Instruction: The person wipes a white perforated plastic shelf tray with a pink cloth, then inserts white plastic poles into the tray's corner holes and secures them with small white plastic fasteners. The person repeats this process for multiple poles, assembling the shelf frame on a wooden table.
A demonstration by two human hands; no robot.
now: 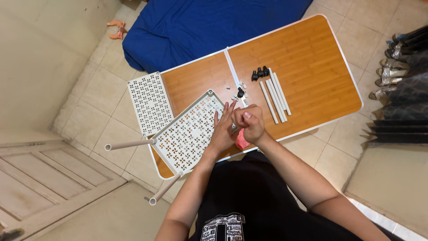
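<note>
Your left hand (221,129) lies on a matt white plastic panel (189,134), pierced all over with a pinwheel pattern; its two legs (129,144) look like smooth plastic tube; the bench (307,58) shows a satin wood-grain top with a pale edge band; far off, the blue cloth (200,27) looks soft and matt; the floor tiles (339,151) are dull cream.

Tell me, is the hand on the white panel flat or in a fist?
Flat. The left hand lies spread on the white panel, fingers straight. The right hand is the curled one.
</note>
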